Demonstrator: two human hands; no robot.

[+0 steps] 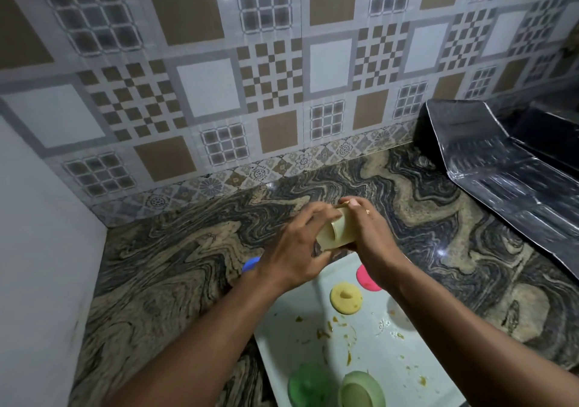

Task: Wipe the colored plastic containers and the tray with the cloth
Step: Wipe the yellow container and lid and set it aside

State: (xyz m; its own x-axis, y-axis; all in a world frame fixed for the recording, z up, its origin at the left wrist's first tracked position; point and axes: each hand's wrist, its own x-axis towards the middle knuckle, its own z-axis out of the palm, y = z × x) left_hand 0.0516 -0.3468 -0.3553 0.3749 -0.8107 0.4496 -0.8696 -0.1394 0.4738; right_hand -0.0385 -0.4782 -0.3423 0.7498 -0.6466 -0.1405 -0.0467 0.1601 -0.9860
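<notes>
Both hands gripping pale yellow container [336, 229] above soiled tray [316, 337]: left hand [294, 250] closing around base, right hand [366, 234] clasping side.

Marbled counter [175, 268] bearing tray [291, 344]

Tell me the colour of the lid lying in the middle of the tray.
Yellow: the lid on the tray, in the head view.
</notes>
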